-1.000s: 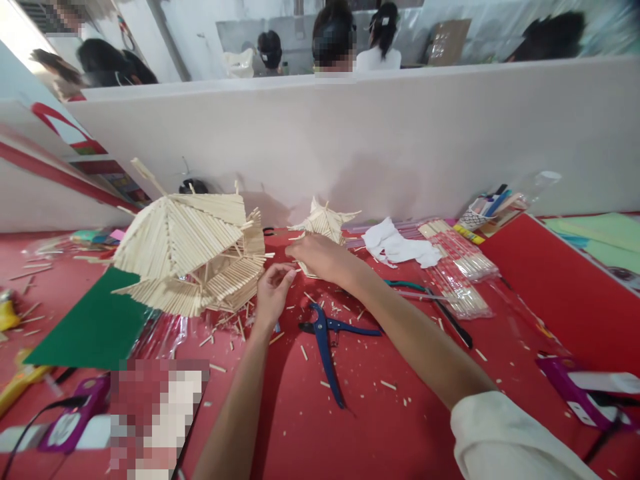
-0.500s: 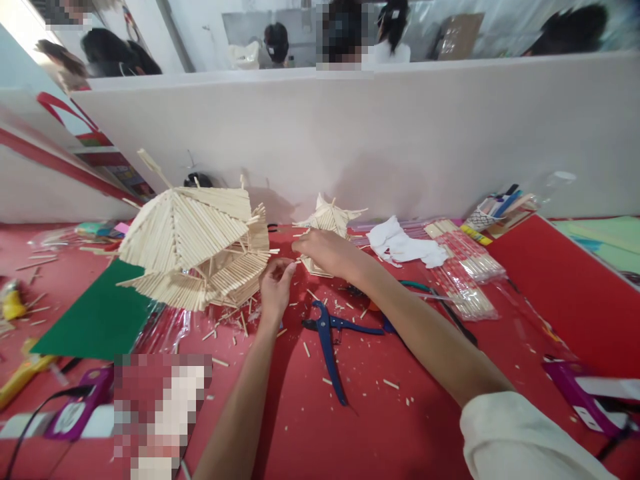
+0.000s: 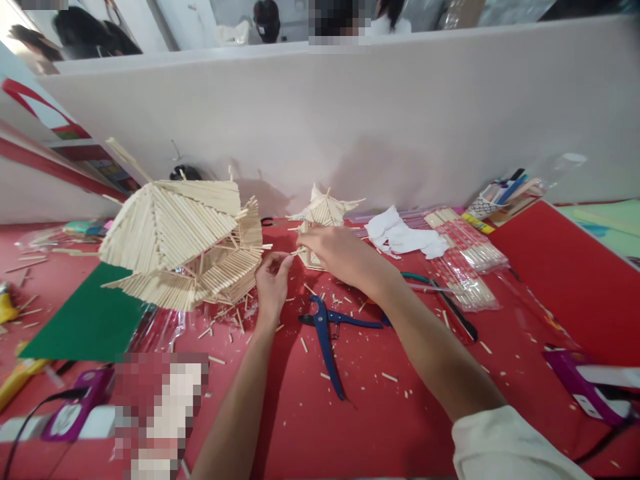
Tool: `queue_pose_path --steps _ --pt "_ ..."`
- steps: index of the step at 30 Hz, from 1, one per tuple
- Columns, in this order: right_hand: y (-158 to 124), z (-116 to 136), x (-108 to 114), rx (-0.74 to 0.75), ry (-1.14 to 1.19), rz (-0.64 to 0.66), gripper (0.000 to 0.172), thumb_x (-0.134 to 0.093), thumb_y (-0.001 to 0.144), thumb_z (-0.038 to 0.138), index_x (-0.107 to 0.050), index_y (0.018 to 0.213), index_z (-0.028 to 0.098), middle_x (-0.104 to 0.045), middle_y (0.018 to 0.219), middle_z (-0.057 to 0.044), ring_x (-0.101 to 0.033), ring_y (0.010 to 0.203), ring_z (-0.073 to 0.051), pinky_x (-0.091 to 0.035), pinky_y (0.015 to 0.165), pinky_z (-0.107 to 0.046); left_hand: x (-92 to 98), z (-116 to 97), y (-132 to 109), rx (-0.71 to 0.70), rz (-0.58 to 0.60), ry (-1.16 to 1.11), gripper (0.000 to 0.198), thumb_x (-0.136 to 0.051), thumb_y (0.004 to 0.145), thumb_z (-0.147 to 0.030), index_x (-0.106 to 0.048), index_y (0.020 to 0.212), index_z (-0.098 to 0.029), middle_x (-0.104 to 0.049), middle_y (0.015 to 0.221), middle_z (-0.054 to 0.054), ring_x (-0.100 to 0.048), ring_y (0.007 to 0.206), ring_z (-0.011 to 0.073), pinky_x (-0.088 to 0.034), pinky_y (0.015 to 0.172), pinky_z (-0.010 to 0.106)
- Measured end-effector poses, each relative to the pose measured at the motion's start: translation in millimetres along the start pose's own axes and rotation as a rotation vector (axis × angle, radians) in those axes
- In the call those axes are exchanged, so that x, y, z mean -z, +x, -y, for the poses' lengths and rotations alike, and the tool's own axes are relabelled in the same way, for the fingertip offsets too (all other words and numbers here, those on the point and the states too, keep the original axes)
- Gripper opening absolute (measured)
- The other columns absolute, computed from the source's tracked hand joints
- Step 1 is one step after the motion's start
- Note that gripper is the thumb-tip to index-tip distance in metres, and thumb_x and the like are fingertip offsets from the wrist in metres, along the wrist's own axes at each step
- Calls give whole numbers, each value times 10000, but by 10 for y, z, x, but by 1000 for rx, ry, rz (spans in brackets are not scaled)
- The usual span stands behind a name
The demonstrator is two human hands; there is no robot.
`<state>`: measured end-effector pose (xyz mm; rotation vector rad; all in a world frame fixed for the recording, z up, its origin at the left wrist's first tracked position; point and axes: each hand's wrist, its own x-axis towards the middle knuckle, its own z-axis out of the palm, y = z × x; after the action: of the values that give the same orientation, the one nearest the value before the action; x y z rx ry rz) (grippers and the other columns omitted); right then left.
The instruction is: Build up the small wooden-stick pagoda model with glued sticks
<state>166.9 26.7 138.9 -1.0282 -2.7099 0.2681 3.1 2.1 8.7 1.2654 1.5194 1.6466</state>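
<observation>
Green sheet (image 3: 85, 313): It is flat and smooth, and it lies by the big house.
Big stick house (image 3: 185, 230): Pale wood sticks lie side by side, so its roof looks ribbed. The roof slopes like a tent, and some sticks poke out.
Left hand (image 3: 271, 287): Your thumb and finger pinch one end of a thin stick. Your hand sits a touch farther from the blue cutter than a second ago.
Thin stick (image 3: 299, 251): It is pale and straight, and you can see it better now. It points at the left side of the small house. I can't tell if its tip touches.
Small stick house (image 3: 325, 212): It stands up on the red table (image 3: 380, 427), partly behind your right hand. Its roof corners are pointy, like a star. More of its left wall shows than before, so this spot seems to be where you work.
Blue cutter (image 3: 323, 323): It lies spread on the table, in the same place, among chopped stick bits.
Right hand (image 3: 345, 257): Your fingers bunch together by the small house, a bit farther right than before. I can't tell if they grasp anything.
White crumpled thing (image 3: 400, 233): It looks soft, maybe cloth or paper.
Stick packs (image 3: 463, 257): Shiny plastic wraps these straight sticks.
Red board (image 3: 575, 280): It is flat, with straight edges.
</observation>
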Motion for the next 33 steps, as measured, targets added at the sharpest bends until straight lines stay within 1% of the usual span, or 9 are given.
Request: queue_pose_path --steps 3,6,10,15,21,25,33 --pt "-33 -10 -9 -35 33 -13 350 -433 860 -37 -665 1069 119 -693 942 -107 -584 811 -165 -332 683 -305 -5 -4 4 3 -4 27 180 -638 824 -350 -651 811 -170 -663 801 19 -598 772 145 -481 757 254" --pt "-17 -20 -28 -52 29 -22 329 -437 860 -40 -663 1049 106 -691 954 -121 -584 813 -165 -327 677 -303 -15 -6 14 4 -7 31 179 -643 818 -348 -654 820 -170 -665 804 18 -598 762 143 -482 751 254" --pt "66 -24 -95 -27 -9 -17 275 -456 871 -25 -668 996 99 -683 934 -134 -576 798 -174 -312 665 -310 -25 -20 29 -15 -18 14 161 -656 806 -327 -653 829 -168 -666 800 14 -599 750 139 -478 744 253" --pt "201 -54 -209 11 -107 16 201 -523 864 -1 -681 919 111 -678 867 -121 -573 776 -181 -276 626 -304 -29 -27 37 -12 -8 5 163 -657 806 -327 -647 821 -165 -663 791 17 -600 748 141 -478 748 257" --pt "296 -77 -270 15 -166 34 231 -533 850 -18 -699 938 118 -674 817 -105 -580 764 -178 -292 638 -308 -31 -19 45 -18 -3 14 156 -647 812 -323 -636 826 -168 -666 811 24 -603 764 146 -481 764 265" --pt "343 -67 -290 29 -203 42 238 -532 849 -17 -708 941 114 -682 824 -107 -595 788 -186 -319 662 -314 -26 -26 45 -26 7 5 155 -653 809 -319 -635 829 -167 -667 814 23 -606 769 146 -482 764 264" --pt "347 -62 -257 44 -232 54 234 -542 839 -19 -711 941 107 -691 851 -115 -611 801 -192 -341 662 -310 13 -37 17 -76 22 54 178 -637 838 -335 -656 886 -165 -697 880 46 -634 826 161 -496 806 282"
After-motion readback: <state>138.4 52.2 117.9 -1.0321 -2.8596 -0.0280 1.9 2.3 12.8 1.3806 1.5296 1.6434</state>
